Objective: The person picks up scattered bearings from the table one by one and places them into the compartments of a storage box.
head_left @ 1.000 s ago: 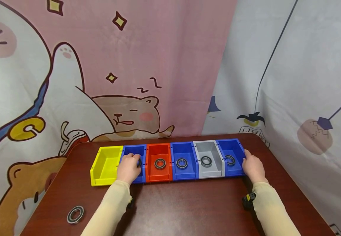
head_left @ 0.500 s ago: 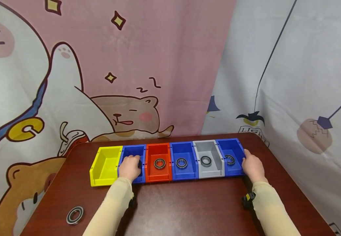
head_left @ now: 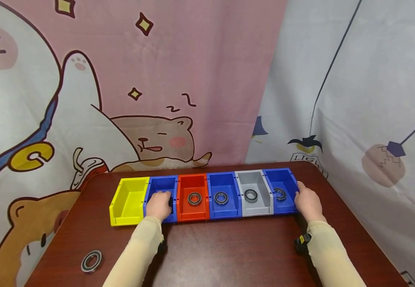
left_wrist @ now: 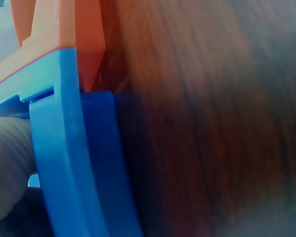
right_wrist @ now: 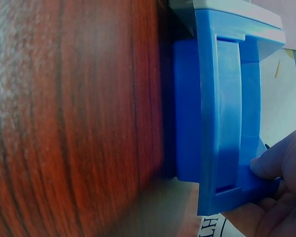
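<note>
My left hand (head_left: 159,205) reaches into the second bin from the left, a blue bin (head_left: 162,182), its fingers curled at a dark ball bearing (head_left: 170,201) that they mostly hide. In the left wrist view the thumb (left_wrist: 7,163) shows just behind that bin's front lip (left_wrist: 64,148). At the row's right end, my right hand (head_left: 309,201) grips the side wall of another blue bin (head_left: 279,177). The right wrist view has the thumb (right_wrist: 274,160) inside that wall and fingers outside it. A bearing (head_left: 280,194) lies in this bin.
Between these bins, a red bin (head_left: 193,181), a blue bin (head_left: 223,181) and a grey bin (head_left: 251,179) each contain one bearing. The yellow bin (head_left: 130,195) on the far left shows a bare floor. Another bearing (head_left: 91,261) lies on the brown table (head_left: 222,251), front left.
My left hand has shifted slightly down and toward the front of the blue bin, and less of the bearing beside it shows. The right hand keeps its place.
</note>
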Tool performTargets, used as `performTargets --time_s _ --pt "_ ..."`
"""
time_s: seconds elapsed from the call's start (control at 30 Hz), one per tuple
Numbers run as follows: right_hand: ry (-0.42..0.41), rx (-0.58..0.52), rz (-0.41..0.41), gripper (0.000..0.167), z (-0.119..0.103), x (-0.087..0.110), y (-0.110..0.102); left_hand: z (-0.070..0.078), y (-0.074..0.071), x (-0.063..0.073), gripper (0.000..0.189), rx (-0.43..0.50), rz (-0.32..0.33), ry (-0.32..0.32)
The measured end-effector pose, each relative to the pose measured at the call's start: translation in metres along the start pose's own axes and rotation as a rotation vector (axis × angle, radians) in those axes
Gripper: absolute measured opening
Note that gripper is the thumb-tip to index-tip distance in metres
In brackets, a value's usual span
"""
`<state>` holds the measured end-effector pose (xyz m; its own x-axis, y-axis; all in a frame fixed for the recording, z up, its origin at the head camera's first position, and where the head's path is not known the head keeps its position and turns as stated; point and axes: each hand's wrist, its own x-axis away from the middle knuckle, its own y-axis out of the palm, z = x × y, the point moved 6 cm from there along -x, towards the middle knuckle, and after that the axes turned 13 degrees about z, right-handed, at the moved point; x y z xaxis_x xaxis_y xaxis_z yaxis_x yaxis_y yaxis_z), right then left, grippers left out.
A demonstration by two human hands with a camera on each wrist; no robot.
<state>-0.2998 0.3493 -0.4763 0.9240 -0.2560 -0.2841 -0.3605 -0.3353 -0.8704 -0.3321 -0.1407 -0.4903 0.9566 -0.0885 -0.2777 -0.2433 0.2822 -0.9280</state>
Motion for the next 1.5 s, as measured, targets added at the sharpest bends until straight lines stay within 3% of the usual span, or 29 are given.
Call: performTargets --time_s 0.27,0.47,0.6,0.9,1.17,1.5 --pt "-0.023 0.004 0.018 0.048 0.0 -0.001 -0.002 0.003 -0.003 0.001 0.036 -0.009 0.009 0.011" --pt "-0.024 0.006 0.023 0.047 0.0 0.0 -0.002 0.009 -0.018 0.01 0.035 0.03 0.171 0.079" --pt "-0.014 0.004 0.016 0.048 0.0 0.0 -0.002 0.013 -0.032 0.016 0.037 0.056 0.254 0.089" --pt "-0.01 0.001 0.011 0.048 0.001 0.0 -0.002 0.016 -0.059 0.031 0.037 0.129 0.332 0.114" --pt "-0.014 -0.004 0.014 0.048 0.001 0.001 -0.003 0.014 -0.071 0.048 0.036 0.179 0.419 0.167" --pt "-0.011 -0.012 0.008 0.048 0.001 0.0 -0.001 0.007 -0.076 0.073 0.041 0.248 0.391 0.111"
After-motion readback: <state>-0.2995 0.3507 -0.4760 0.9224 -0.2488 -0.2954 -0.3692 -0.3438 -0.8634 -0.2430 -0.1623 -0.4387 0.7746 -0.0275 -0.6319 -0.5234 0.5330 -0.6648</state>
